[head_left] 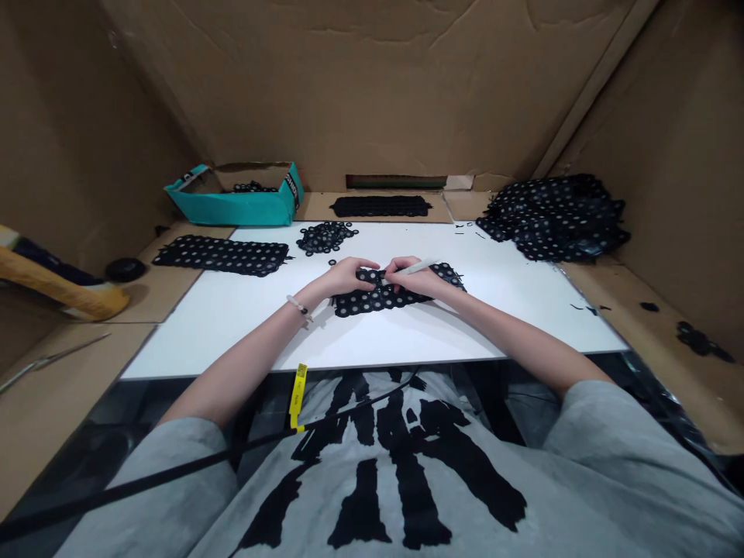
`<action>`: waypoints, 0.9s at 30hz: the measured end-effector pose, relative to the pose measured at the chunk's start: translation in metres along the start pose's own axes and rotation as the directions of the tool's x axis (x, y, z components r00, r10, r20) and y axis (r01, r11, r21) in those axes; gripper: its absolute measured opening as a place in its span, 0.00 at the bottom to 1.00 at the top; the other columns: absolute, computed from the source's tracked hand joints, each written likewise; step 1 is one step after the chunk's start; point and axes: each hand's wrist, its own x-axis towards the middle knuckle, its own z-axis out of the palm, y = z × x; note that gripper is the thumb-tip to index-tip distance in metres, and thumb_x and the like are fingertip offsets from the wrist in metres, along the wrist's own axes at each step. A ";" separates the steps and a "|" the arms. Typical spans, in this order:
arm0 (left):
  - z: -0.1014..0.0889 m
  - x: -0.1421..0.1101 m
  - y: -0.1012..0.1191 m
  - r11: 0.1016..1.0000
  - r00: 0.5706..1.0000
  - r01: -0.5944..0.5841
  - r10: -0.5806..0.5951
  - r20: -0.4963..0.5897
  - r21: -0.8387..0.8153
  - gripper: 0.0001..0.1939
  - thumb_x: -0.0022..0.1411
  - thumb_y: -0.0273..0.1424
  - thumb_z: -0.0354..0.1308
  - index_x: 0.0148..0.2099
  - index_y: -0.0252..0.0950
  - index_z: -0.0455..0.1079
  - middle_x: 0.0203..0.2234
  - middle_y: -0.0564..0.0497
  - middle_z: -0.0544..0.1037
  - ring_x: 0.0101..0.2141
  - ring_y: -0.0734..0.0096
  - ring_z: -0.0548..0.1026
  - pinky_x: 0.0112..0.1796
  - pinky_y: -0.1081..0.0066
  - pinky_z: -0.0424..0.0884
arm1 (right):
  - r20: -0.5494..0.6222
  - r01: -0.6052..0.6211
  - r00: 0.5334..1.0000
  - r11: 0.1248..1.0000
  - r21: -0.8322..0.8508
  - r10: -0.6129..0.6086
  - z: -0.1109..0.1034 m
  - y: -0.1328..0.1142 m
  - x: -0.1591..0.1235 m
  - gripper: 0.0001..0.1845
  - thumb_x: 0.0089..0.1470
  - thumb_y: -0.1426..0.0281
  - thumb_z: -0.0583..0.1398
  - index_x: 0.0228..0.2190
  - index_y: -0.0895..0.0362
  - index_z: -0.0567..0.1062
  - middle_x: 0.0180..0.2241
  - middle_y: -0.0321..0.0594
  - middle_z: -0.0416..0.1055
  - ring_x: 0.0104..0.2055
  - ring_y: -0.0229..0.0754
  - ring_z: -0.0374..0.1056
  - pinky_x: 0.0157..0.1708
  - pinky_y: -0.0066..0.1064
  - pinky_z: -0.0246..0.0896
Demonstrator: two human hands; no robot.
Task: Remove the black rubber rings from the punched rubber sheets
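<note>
Sheet (380, 299), black, seemingly pale-dotted

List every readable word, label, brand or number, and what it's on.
Nothing reads in full with certainty.
"S…": white letters on the black end label of the teal box; the rest is too blurred to be sure of.
Yellow tag on the black cable: small print, too blurred to read.
White pen: no legible marking.

Dead centre, the left hand (349, 276) and right hand (422, 282) cover part of the black sheet (361, 301)! Nine o'clock, a yellow tube (63, 284), edge-cropped; seven o'clock, the tag's (298, 394) print, too small!
</note>
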 end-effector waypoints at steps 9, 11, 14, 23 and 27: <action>0.001 0.002 -0.003 0.985 0.999 0.043 -0.038 0.038 -0.165 0.30 0.52 0.34 0.67 0.59 0.37 0.75 0.55 0.47 0.79 0.56 0.56 0.74 0.59 0.65 0.64 | 0.003 0.025 1.000 1.000 0.003 -0.025 0.001 0.001 -0.001 0.05 0.50 0.67 0.61 0.27 0.56 0.74 0.21 0.33 0.72 0.26 0.38 0.68 0.27 0.27 0.58; 0.001 0.003 -0.005 0.972 0.995 0.087 -0.073 0.069 -0.220 0.32 0.50 0.36 0.68 0.59 0.39 0.75 0.56 0.48 0.79 0.56 0.56 0.74 0.59 0.65 0.64 | -0.022 0.054 0.998 0.996 -0.069 -0.055 0.003 -0.002 -0.004 0.05 0.51 0.67 0.60 0.27 0.56 0.75 0.21 0.33 0.72 0.26 0.38 0.67 0.29 0.28 0.57; -0.001 0.003 -0.005 0.952 0.985 0.162 -0.138 0.107 -0.261 0.34 0.49 0.39 0.69 0.59 0.40 0.75 0.54 0.49 0.80 0.55 0.55 0.75 0.57 0.64 0.66 | -0.092 0.107 0.988 0.975 -0.195 -0.127 0.007 -0.007 -0.006 0.05 0.51 0.69 0.59 0.26 0.56 0.75 0.24 0.35 0.73 0.29 0.38 0.66 0.31 0.28 0.56; -0.007 0.002 -0.005 0.943 0.987 0.132 -0.096 0.129 -0.305 0.30 0.45 0.41 0.71 0.53 0.41 0.79 0.50 0.48 0.82 0.53 0.54 0.75 0.53 0.62 0.68 | -0.118 0.144 0.977 0.957 -0.251 -0.178 0.012 -0.005 -0.005 0.06 0.52 0.70 0.58 0.25 0.55 0.74 0.26 0.35 0.74 0.29 0.38 0.65 0.31 0.29 0.54; -0.003 0.004 -0.008 0.930 0.989 0.087 -0.036 0.146 -0.357 0.29 0.45 0.40 0.70 0.52 0.41 0.79 0.47 0.49 0.83 0.52 0.55 0.75 0.53 0.62 0.69 | -0.139 0.117 0.977 0.952 -0.284 -0.161 0.013 0.000 -0.001 0.06 0.52 0.69 0.59 0.26 0.55 0.74 0.26 0.36 0.74 0.29 0.38 0.66 0.31 0.29 0.54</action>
